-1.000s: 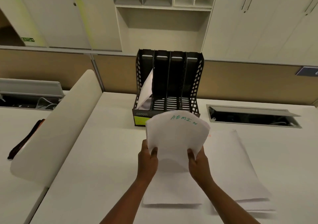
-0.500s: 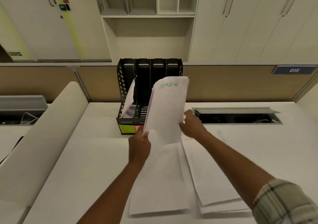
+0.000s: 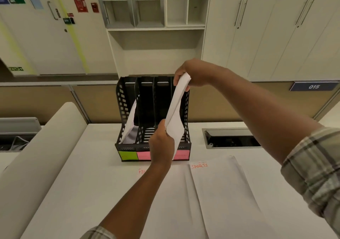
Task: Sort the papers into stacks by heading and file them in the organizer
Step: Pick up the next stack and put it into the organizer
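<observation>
A black four-slot organizer (image 3: 125, 99) stands at the back of the white desk, with green and pink labels on its front. Its leftmost slot holds leaning papers (image 3: 129, 124). I hold a white paper stack (image 3: 175, 113) edge-on, upright, in or over the rightmost slot. My right hand (image 3: 191, 74) grips its top edge; my left hand (image 3: 161, 145) grips its lower left edge. On the desk lie a stack headed SPORTS (image 3: 220, 187) and, left of it, a stack with a red heading (image 3: 176, 202), partly hidden by my left arm.
A white rounded divider (image 3: 42, 156) runs along the desk's left side. A cable recess (image 3: 231, 137) with an open lid sits right of the organizer. Cabinets and open shelves stand behind the partition.
The stack, held flat-facing with ADMIN showing, has been lifted and turned edge-on at the organizer's rightmost slot. My right hand rose to its top edge. The camera moved closer.
</observation>
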### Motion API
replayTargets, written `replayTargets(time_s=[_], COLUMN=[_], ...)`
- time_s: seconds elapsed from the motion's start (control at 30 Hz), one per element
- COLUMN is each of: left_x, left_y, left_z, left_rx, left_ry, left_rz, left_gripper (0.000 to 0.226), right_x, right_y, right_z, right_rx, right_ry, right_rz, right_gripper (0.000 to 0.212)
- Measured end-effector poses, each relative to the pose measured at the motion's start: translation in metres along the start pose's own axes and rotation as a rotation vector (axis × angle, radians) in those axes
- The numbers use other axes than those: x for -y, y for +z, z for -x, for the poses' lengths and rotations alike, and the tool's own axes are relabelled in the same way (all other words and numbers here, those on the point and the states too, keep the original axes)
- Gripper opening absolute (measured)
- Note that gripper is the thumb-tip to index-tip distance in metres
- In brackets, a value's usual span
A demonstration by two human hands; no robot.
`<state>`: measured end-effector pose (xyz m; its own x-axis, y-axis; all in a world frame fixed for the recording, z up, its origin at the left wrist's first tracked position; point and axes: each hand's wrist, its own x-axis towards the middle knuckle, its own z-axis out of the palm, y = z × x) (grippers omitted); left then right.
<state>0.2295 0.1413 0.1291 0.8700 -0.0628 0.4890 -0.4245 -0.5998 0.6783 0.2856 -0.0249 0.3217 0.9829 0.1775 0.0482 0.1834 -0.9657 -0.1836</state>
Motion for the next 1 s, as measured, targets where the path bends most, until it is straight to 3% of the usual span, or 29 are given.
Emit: replayTargets(time_s=[0.23, 0.43, 0.73, 1.0], left_x=[0.003, 0.007, 0.019, 0.026], left_y=[0.041, 0.072, 0.101, 0.088], left_z=[-0.026, -0.050, -0.058, -0.042], left_rx=[0.109, 0.198, 0.436, 0.406], left_ry=[-0.013, 0.008, -0.206, -0.315], left_rz=[-0.129, -0.251, -0.220, -0.159], left_gripper=[0.038, 0.024, 0.013, 0.013], right_x=[-0.039, -0.065, -0.062, -0.041], right_y=[0.008, 0.022, 0.078, 0.108], right_z=[-0.027, -0.043, -0.059, -0.043], right_rx=[-0.087, -0.100, -0.007, -0.036], right_ry=[-0.060, -0.065, -0.057, -0.031], right_rz=[0.084, 0.115, 0.233, 0.225], right_gripper=[0.034, 0.031, 0.032, 0.041])
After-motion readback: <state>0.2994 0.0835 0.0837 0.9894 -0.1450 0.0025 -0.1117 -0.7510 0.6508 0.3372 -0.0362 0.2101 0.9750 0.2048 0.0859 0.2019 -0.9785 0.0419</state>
